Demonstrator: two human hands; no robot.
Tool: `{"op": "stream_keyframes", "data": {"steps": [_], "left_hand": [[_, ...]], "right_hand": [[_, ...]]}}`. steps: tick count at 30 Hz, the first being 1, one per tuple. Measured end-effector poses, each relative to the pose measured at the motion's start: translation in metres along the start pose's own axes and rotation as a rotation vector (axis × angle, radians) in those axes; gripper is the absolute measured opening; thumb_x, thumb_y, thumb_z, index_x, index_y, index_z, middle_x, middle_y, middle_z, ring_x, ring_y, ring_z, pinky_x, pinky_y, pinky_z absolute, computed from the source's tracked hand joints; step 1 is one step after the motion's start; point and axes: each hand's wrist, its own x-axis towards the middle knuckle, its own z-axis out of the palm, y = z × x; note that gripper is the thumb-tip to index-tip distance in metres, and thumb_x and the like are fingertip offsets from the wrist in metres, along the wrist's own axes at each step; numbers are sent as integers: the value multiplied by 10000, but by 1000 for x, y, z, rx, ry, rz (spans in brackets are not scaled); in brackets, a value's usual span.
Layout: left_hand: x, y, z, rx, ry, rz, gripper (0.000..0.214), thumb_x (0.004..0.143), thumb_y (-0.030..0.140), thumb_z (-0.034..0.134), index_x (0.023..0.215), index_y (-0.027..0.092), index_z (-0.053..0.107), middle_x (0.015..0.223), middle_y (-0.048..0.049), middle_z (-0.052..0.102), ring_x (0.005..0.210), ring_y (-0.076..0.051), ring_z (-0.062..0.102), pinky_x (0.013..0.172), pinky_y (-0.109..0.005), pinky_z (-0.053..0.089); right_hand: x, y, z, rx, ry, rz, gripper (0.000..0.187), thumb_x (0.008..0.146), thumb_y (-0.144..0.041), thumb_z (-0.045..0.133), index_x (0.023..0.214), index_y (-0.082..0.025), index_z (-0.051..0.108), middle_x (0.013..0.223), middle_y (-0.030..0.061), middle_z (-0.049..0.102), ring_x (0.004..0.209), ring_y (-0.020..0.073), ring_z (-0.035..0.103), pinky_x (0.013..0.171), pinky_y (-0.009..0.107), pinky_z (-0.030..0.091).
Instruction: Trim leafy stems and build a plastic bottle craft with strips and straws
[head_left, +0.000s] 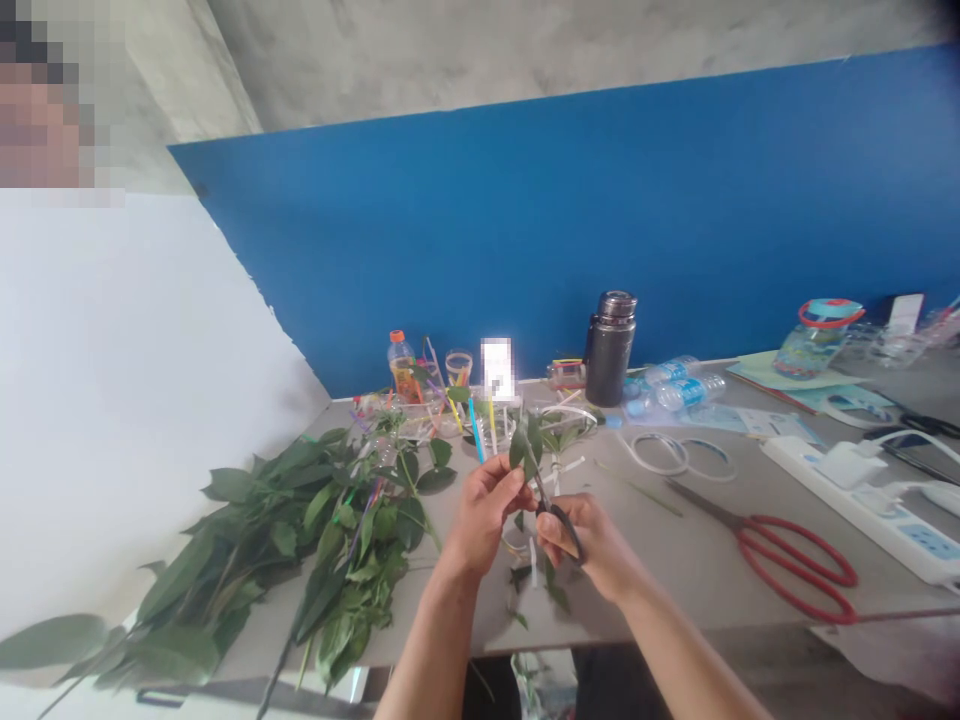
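My left hand [484, 508] pinches a small leafy sprig [526, 444] and holds it upright above the grey table [660, 560]. My right hand [579, 540] is closed round small black-handled scissors [559, 515], whose blades point up at the sprig's stem just below its leaves. Both hands meet over the table's near edge. Cut leaf bits [551, 590] lie under them.
A heap of leafy branches [300, 540] covers the table's left. Large red-handled scissors [787, 555] lie right, near a white power strip [870, 500]. At the back stand a dark flask [610, 348], water bottles [675, 385], an orange-capped bottle [403, 368] and coloured straws [476, 425]. A person in white [112, 400] stands left.
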Motion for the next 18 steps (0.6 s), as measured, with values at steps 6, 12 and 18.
{"op": "stream_keyframes", "data": {"steps": [6,12,18], "left_hand": [[1,1,1,-11,-14,-36,354,755,454,842,755,146,668,665,-6,617,617,-116,568,658,-250,463],[2,2,2,41,11,-1,370,713,458,878,758,147,682,682,-10,628,635,-119,568,682,-260,472],[2,-1,0,95,44,21,368,731,470,858,744,150,678,674,-8,619,639,-123,558,671,-258,458]], "right_hand": [[0,-2,-2,-54,10,-39,667,817,-747,660,503,-168,558,486,5,526,493,105,407,514,257,273],[0,-2,-2,-88,51,-16,639,806,-715,693,493,-177,547,483,1,520,497,110,405,512,261,271],[1,-1,1,-92,86,36,615,775,-703,728,503,-182,544,482,-1,524,486,107,389,498,263,253]]}}
